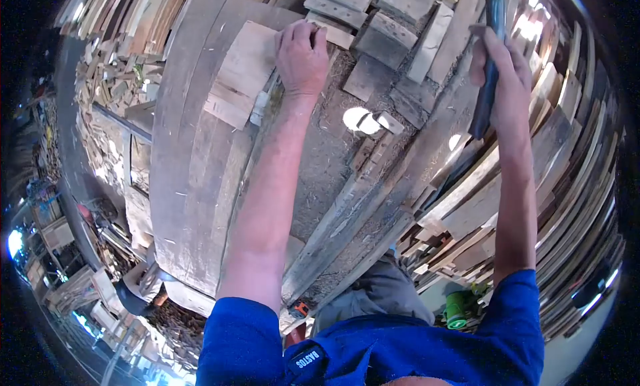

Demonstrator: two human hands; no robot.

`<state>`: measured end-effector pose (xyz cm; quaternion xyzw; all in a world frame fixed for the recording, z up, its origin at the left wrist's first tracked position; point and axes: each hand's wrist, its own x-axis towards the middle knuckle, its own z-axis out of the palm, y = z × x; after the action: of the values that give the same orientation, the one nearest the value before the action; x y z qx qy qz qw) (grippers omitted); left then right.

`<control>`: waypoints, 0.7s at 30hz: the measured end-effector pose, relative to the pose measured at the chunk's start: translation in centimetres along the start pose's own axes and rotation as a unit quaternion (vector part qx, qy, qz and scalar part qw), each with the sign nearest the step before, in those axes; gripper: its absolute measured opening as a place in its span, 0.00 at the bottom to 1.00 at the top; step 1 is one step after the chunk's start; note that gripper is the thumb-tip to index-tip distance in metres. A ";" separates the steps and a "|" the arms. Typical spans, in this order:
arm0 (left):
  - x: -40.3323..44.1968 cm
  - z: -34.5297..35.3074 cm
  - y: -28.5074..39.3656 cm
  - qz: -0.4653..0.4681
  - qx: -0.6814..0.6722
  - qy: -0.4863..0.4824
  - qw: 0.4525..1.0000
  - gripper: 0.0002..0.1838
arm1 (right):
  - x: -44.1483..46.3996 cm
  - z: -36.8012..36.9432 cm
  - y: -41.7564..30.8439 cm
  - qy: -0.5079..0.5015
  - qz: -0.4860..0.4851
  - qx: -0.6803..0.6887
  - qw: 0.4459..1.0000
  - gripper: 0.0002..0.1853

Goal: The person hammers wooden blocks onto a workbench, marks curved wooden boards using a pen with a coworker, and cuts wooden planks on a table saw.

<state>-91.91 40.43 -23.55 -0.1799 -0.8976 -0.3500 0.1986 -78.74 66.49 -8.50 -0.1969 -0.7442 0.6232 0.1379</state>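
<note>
My left hand [303,59] is closed, its fingers curled down at the far end of a pale board [243,66] on the bench. Whatever its fingertips pinch is hidden. Short wood blocks [387,39] lie just beyond and to the right of it. My right hand [510,69] is raised at the right, wrapped round a long dark tool handle [495,26]. The handle's upper end runs out of view, so the tool's head does not show. Under my left forearm runs a narrow strip of wood [272,106].
The plank bench top [193,153] carries sawdust and long rails [340,213]. Stacked boards [560,166] crowd the right side. Wood scraps [110,119] are heaped at the left. An orange tape measure [299,310] is near my waist; a green object [456,310] sits at lower right.
</note>
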 end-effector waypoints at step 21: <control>0.5 0.0 -0.3 0.071 0.016 0.035 0.997 0.10 | -3.8 9.3 3.4 -0.146 -0.054 -0.252 0.955 0.19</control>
<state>-92.46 40.30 -23.48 -0.2278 -0.8806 -0.3265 0.2569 -79.20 57.08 -13.36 -0.0912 -0.8986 0.4292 0.0072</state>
